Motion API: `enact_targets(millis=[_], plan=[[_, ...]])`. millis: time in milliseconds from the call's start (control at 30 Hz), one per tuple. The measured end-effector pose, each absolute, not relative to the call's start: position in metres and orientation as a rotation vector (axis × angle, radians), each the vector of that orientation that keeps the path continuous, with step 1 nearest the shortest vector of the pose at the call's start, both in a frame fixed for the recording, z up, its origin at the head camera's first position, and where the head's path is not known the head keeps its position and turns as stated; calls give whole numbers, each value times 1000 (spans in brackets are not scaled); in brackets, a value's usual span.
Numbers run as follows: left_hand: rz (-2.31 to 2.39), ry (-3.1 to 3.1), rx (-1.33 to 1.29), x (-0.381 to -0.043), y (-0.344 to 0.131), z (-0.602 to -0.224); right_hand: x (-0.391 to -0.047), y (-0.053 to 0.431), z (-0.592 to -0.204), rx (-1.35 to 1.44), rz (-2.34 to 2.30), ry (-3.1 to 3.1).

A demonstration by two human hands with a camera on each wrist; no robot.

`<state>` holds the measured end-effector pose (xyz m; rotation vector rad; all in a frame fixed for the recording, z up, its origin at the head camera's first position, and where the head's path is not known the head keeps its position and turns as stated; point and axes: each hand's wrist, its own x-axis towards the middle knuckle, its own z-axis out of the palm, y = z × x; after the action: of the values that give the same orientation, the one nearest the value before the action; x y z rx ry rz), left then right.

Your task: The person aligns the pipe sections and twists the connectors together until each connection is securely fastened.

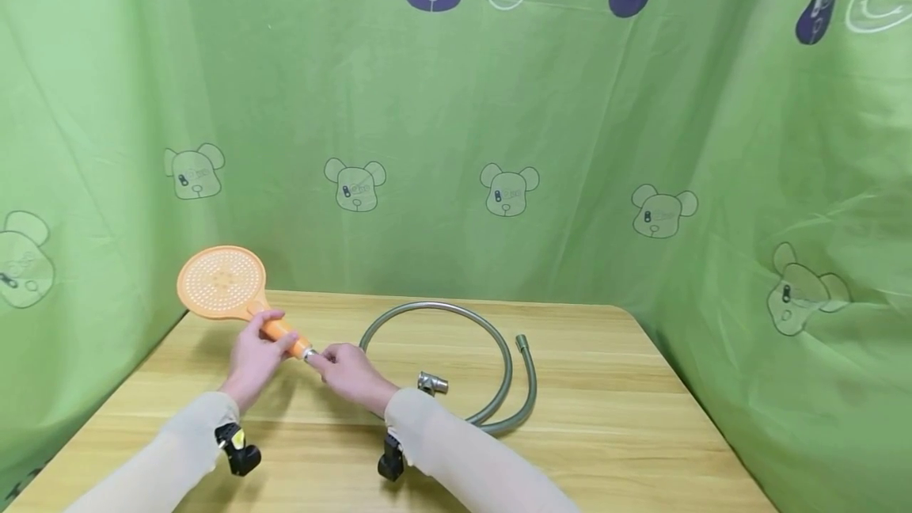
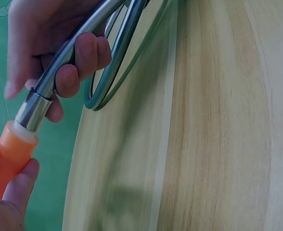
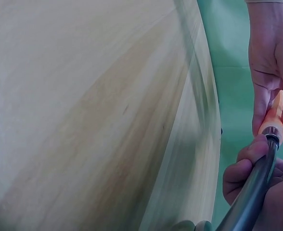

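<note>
An orange shower head [image 1: 222, 283] with a pale perforated face is raised over the table's far left side. My left hand [image 1: 255, 356] grips its handle [image 2: 7, 154]. My right hand [image 1: 354, 376] holds the grey shower hose [image 1: 507, 370] just behind its metal connector [image 2: 32, 111], with fingers curled round the hose. That connector meets the pale collar at the handle's end; whether it is threaded on, I cannot tell. The rest of the hose loops across the table, its other end [image 1: 522, 341] pointing away from me. In the right wrist view, the hose [image 3: 252, 192] runs up to the orange handle [image 3: 275, 118].
A small shiny metal fitting [image 1: 432, 383] stands inside the hose loop, right of my right hand. The wooden table [image 1: 606, 418] has a rounded far right corner. Green patterned curtain [image 1: 442, 101] hangs behind the table and along both sides.
</note>
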<state>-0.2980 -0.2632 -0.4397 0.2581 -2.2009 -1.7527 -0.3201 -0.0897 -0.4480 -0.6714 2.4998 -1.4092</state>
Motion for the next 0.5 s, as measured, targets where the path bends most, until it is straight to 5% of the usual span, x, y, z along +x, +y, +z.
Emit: enact_targets(millis=[500], plan=[[-1756,-2207,237,-296,-259,-435,-322,-88,-452,-617,-1487,2482]])
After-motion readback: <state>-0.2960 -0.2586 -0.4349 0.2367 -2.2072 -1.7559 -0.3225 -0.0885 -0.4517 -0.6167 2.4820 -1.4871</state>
